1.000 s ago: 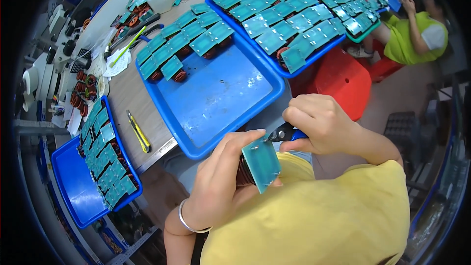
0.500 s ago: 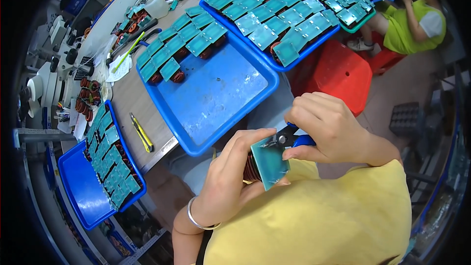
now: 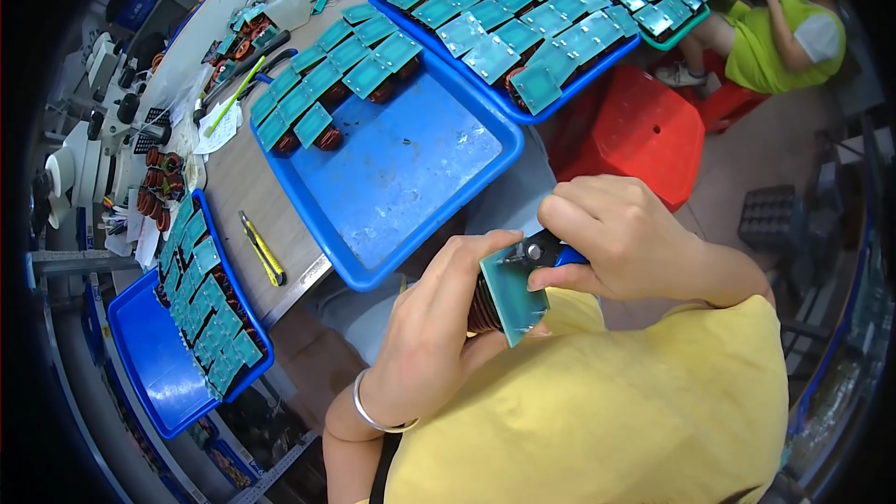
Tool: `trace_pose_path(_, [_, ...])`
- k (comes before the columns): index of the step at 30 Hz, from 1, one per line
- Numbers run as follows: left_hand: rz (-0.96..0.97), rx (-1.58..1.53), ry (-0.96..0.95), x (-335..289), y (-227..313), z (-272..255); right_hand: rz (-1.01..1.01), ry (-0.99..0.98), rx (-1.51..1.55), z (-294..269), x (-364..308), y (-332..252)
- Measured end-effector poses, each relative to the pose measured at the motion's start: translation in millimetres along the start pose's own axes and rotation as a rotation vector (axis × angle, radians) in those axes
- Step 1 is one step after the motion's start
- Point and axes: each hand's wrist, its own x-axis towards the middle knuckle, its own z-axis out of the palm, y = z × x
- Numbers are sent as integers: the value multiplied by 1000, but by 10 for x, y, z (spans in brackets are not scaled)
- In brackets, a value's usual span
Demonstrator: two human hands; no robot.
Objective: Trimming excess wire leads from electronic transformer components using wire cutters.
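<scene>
My left hand [image 3: 437, 336] is closed around a coil of copper-coloured wire fixed to a square green circuit board [image 3: 513, 301], its flat face turned to the right. A silver bangle circles that wrist. In my right hand [image 3: 623, 235] is a pair of cutters [image 3: 551, 252] with blue handles and a dark head. The cutters' jaws rest at the board's upper edge, close to my left fingertips; whether they are closed on a wire end is too small to tell.
A blue tray [image 3: 401, 191] ahead holds several coil boards at its far left. Fuller blue trays stand beyond it and at the left [image 3: 263, 355]. A yellow utility knife [image 3: 263, 250] lies on the table. Red stools [image 3: 653, 135] and a seated person [image 3: 789, 42] are at the right.
The cutters and both hands have shifted slightly; the cutter head now sits a little higher and further left over the board. The whole view has moved slightly. Both grips are kept.
</scene>
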Motion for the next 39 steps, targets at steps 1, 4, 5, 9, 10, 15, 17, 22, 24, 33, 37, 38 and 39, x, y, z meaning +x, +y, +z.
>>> trace_pose_path(1, [-2, 3, 2, -4, -11, 4, 5, 12, 1, 15, 8, 2])
trace_pose_path(4, [-90, -144, 17, -26, -112, 64, 14, 7, 119, 16, 43, 44])
trace_pose_path(5, [-142, -366, 43, -43, -164, 96, 0, 7, 125, -21, 47, 55])
trace_pose_path(9, [-355, -837, -26, -59, -166, 3, 224, -94, 549, -363, -177, 146])
trace_pose_path(10, [-322, -898, 4, -46, -166, 54, 308, -144, 745, -414, -252, 178])
trace_pose_path(15, [-363, -944, -18, -2, -172, -2, 443, -309, -1, -131, -318, 201])
trace_pose_path(17, [-368, -894, 13, -34, -215, 31, 421, -106, 350, -268, -165, 63])
trace_pose_path(22, [-210, -544, 164, -31, -295, 31, 56, -136, 153, -177, 125, -138])
trace_pose_path(24, [-122, -437, 170, -48, -291, 21, 5, -90, 102, -111, 125, -148])
trace_pose_path(33, [-60, -215, 163, -57, -252, -42, -12, -146, 58, -85, 126, -147])
trace_pose_path(37, [-62, -182, 128, -41, -210, -45, -20, -149, 43, -104, 119, -150])
trace_pose_path(38, [-81, -196, 117, -43, -202, -40, -24, -161, 37, -112, 117, -151])
trace_pose_path(39, [-82, -197, 116, -42, -194, -32, -27, -174, 31, -116, 111, -152])
